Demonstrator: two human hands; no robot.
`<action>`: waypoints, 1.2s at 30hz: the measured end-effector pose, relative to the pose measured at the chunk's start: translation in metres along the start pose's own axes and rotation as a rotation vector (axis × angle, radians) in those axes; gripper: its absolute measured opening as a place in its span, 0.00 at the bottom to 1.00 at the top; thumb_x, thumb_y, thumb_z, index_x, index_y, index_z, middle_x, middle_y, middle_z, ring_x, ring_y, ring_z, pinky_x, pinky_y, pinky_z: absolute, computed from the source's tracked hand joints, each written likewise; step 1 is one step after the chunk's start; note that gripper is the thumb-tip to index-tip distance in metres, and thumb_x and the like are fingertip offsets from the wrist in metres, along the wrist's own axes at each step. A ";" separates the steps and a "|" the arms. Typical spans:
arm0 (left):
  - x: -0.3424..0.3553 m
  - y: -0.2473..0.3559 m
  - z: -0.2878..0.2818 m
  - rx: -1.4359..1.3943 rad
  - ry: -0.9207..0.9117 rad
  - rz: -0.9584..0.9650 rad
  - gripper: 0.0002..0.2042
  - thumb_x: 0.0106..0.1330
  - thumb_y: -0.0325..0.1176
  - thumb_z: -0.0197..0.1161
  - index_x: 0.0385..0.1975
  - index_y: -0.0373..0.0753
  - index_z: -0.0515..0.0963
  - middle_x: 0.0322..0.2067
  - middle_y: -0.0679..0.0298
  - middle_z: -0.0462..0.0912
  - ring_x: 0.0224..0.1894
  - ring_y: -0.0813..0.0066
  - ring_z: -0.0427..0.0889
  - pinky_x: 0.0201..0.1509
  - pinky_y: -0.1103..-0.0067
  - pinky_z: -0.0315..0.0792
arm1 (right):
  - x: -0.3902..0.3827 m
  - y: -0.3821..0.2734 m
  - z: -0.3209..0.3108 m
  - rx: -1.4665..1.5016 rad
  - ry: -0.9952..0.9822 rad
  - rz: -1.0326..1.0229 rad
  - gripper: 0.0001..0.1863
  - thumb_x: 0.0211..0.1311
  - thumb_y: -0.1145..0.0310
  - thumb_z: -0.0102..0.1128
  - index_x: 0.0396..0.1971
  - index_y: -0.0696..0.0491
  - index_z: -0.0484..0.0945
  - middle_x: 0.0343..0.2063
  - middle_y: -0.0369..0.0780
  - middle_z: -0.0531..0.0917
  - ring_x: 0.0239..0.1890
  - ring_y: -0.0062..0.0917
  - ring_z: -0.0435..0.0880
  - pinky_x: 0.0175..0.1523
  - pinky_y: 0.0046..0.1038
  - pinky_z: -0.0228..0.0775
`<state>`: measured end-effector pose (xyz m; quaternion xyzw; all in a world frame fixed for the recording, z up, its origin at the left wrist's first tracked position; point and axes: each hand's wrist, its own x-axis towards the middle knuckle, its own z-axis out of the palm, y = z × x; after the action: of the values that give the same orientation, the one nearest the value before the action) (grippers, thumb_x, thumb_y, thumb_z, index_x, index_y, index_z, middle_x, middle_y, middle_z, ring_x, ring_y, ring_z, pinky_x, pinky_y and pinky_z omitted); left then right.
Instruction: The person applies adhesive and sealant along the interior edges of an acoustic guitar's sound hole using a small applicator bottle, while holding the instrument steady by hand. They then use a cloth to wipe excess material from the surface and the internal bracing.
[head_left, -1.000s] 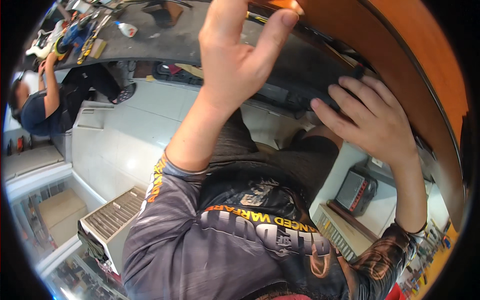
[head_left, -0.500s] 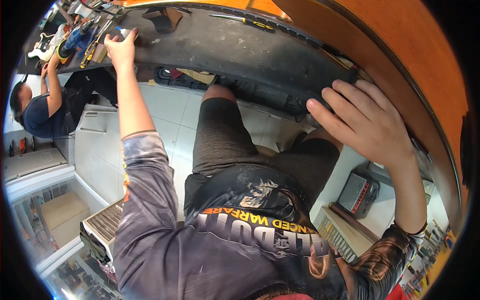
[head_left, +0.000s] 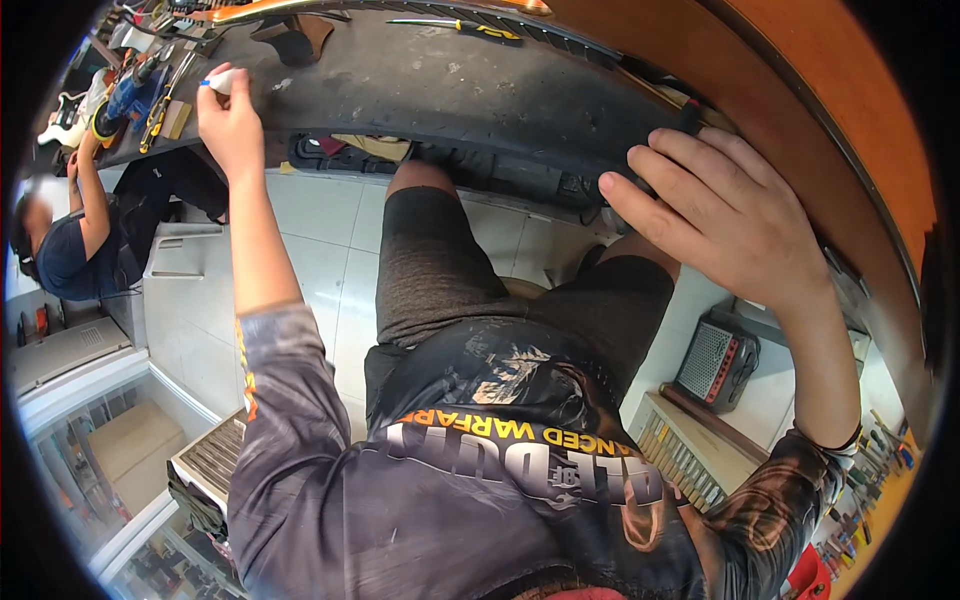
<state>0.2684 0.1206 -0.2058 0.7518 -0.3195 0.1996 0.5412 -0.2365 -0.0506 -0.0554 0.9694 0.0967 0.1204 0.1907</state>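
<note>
Over the dark bench, my left hand is closed, pinching a small white bottle with a blue tip between thumb and fingers. My right hand hovers at the bench's near edge with fingers apart and slightly bent; its palm side is hidden. Just beyond those fingers a dark handle with a red end pokes out; contact with it is hidden. A glossy orange-brown guitar-like wooden body curves along the right, beside that hand. Its long fretted edge runs along the bench's far side.
A yellow-and-black screwdriver and a dark brown shaped block lie on the bench. At the left, a co-worker sits by a blue power tool and assorted tools. A small amplifier stands on the floor.
My left hand has drawn the white bottle leftward and turned it; its fingers are now gathered round it. My right hand keeps nearly the same pose. The whole view has shifted slightly.
</note>
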 end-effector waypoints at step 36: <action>-0.132 0.250 0.056 -0.265 -0.265 0.741 0.18 0.54 0.23 0.81 0.45 0.38 0.87 0.36 0.62 0.87 0.32 0.62 0.86 0.36 0.71 0.81 | -0.003 -0.005 0.001 -0.006 -0.022 0.055 0.30 0.56 0.54 0.76 0.61 0.39 0.86 0.55 0.32 0.83 0.45 0.27 0.81 0.52 0.33 0.79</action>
<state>-0.0027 0.0506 -0.1385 0.5289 -0.6585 0.2395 0.4788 -0.2397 -0.0472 -0.0588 0.9724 0.0675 0.1155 0.1911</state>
